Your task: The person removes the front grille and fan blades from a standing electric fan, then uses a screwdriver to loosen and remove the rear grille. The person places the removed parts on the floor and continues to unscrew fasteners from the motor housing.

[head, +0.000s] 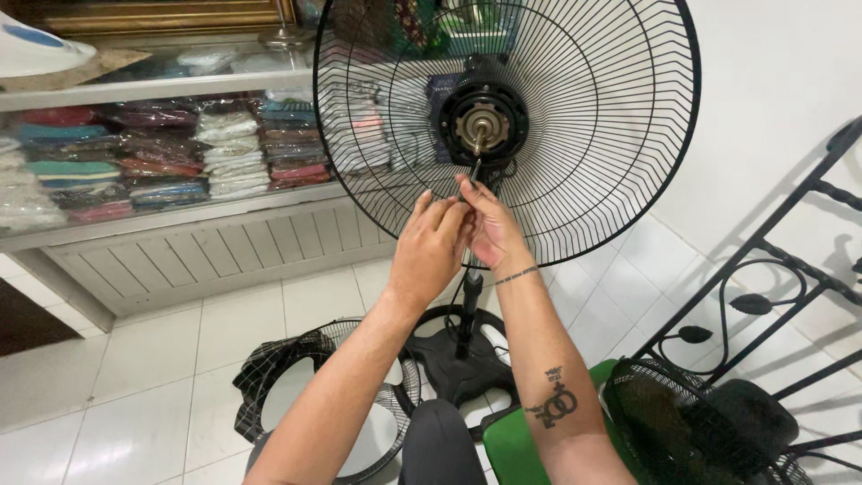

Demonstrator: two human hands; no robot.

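Both hands pinch perhaps a screwdriver; round wire grille.

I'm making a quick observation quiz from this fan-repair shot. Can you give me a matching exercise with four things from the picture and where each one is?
Things:
1. rear fan guard
2. motor shaft
3. loose front guard
4. folded fabrics

Places:
A. flat on the tiled floor, left of the fan's base
B. stacked behind glass in the cabinet at the left
C. upright on the stand, around the motor
D. at the guard's centre, just above both hands

Pairs: 1-C, 2-D, 3-A, 4-B

The left hand and right hand meet just below the shaft.
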